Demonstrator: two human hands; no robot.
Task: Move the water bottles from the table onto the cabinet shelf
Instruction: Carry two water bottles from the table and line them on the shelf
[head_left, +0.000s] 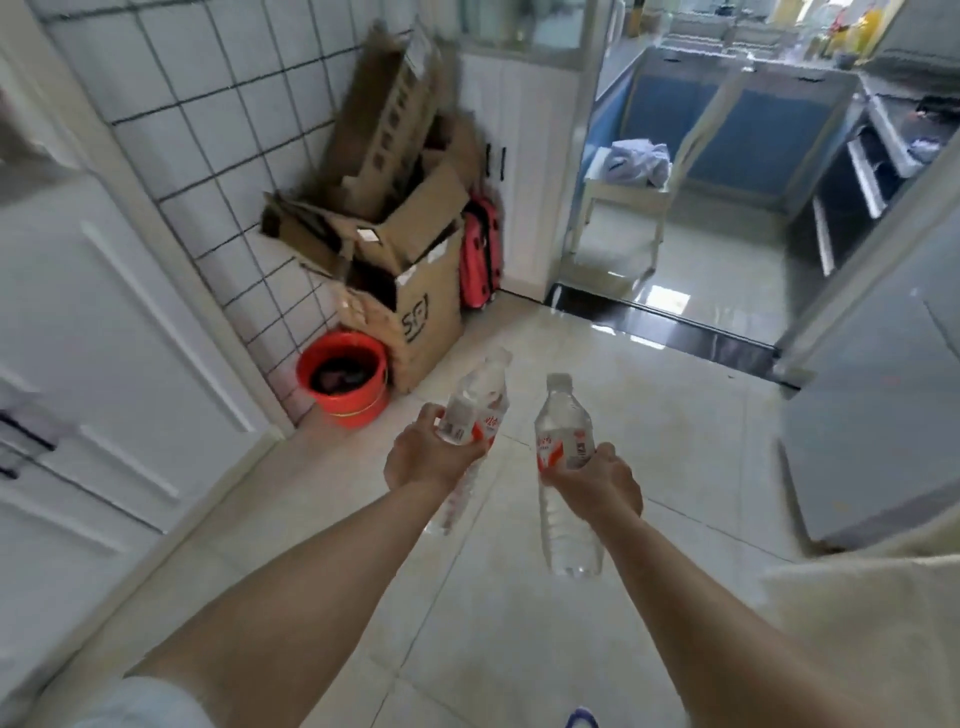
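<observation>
Head view shows the left hand (426, 457) gripping two water bottles (475, 415) and the right hand (597, 483) gripping a third bottle (563, 467), beyond them an orange bucket (344, 379).

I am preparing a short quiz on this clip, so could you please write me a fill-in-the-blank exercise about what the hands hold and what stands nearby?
1. The left hand and the right hand each grip a water ____.
2. The bucket by the tiled wall is ____ in colour.
3. Behind the bucket stands a ____ box with flattened pieces in it.

Missing words: bottle; red; cardboard
</observation>
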